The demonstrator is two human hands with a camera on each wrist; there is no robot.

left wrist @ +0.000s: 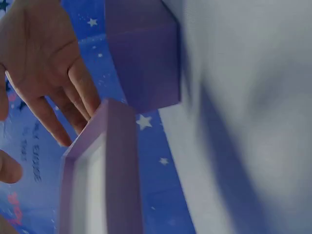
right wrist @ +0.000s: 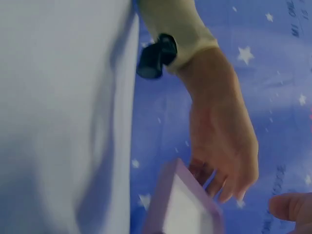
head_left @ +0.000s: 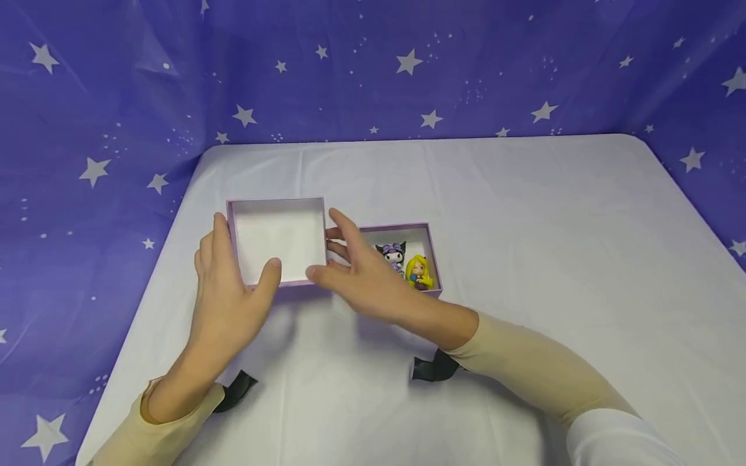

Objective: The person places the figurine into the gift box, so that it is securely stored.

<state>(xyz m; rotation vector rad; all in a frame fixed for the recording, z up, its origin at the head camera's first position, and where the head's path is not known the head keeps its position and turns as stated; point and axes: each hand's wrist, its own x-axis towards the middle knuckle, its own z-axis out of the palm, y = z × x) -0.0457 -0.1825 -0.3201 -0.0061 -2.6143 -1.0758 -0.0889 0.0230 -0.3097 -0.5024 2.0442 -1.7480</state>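
Observation:
A shallow purple-edged box lid (head_left: 276, 239), white inside, is held with its hollow side up, left of a purple box (head_left: 435, 259). At its left side, my left hand (head_left: 230, 301) holds the lid with long fingers along the wall and the thumb over the front edge. My right hand (head_left: 373, 281) grips the right side, thumb at the near corner. Inside the box are a black-and-purple figurine (head_left: 394, 254) and a yellow-haired figurine (head_left: 418, 274); the right hand hides the box's left part. In the left wrist view the lid (left wrist: 122, 175) is raised beside the taller box (left wrist: 146, 68).
A white cloth (head_left: 553, 246) covers the table. Blue star-patterned sheeting (head_left: 373, 71) rises behind it and at both sides. Black straps (head_left: 237, 391) hang by both forearms, close to the tabletop.

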